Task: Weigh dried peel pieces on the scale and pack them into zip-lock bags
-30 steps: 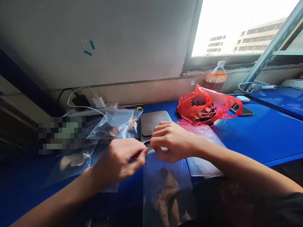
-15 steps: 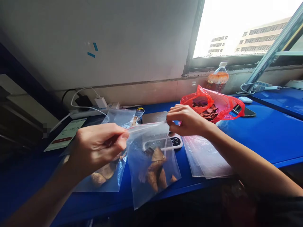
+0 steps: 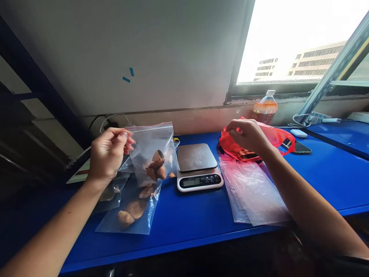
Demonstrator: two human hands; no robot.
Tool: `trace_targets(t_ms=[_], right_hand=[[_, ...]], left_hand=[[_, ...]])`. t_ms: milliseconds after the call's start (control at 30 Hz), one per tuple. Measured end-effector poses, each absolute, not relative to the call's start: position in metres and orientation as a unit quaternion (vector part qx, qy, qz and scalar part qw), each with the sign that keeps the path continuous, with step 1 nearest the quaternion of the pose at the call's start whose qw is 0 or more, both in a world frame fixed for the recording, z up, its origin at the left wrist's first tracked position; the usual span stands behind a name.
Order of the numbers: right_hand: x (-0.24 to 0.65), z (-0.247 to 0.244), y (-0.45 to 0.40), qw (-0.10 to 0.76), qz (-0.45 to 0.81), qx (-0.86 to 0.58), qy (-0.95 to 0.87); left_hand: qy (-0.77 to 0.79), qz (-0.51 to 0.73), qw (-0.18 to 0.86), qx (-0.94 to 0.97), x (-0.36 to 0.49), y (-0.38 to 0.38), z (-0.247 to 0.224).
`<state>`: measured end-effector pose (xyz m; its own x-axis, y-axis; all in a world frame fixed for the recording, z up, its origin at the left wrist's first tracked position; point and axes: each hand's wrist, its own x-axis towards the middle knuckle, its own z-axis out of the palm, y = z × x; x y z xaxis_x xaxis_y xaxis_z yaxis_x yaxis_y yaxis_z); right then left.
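My left hand (image 3: 108,154) is closed on the top corner of a clear zip bag (image 3: 141,150), which hangs with brown dried slices (image 3: 156,167) inside. Below it, another zip bag (image 3: 129,221) with brown pieces lies on the blue table. My right hand (image 3: 249,134) hovers in front of the red plastic bag (image 3: 276,134), its fingers loosely bent and nothing visible in them. Between the hands stands a kitchen scale (image 3: 197,156) with a lit display and a bare, dusty plate. Flat zip bags (image 3: 253,192) lie right of the scale.
An orange-labelled bottle (image 3: 265,109) stands at the wall under the window. A phone (image 3: 302,148) and a white case (image 3: 299,133) lie right of the red bag. Cables (image 3: 111,117) run along the wall at left. The blue table's front edge (image 3: 178,248) is near.
My right hand has let go of the zip bag and moved right, to the red bag. My left hand has carried the zip bag up and left, uncovering the scale.
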<state>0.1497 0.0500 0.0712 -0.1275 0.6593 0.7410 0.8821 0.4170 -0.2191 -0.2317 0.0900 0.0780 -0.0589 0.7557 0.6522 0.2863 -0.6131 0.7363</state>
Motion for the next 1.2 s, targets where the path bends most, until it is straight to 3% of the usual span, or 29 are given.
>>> trace_targets(t_ms=[233, 400, 533, 667, 867, 1200], right_hand=[[0.148, 0.066, 0.05, 0.418, -0.092, -0.511, -0.745], [0.088, 0.061, 0.033, 0.498, 0.075, -0.433, -0.748], [0.049, 0.064, 0.011, 0.509, 0.193, -0.335, -0.769], [0.045, 0.069, -0.003, 0.519, 0.24, -0.302, -0.763], [0.053, 0.071, -0.012, 0.535, 0.226, -0.229, -0.781], [0.048, 0.073, -0.016, 0.544, 0.104, -0.286, -0.782]], left_hand=[[0.375, 0.606, 0.218, 0.667, -0.237, 0.092, 0.074], [0.329, 0.601, 0.267, 0.678, -0.213, 0.063, 0.073], [0.31, 0.561, 0.338, 0.689, -0.194, 0.037, 0.068], [0.331, 0.557, 0.343, 0.68, -0.193, 0.031, 0.065], [0.351, 0.554, 0.324, 0.682, -0.198, 0.029, 0.066], [0.251, 0.563, 0.176, 0.767, -0.195, 0.015, 0.061]])
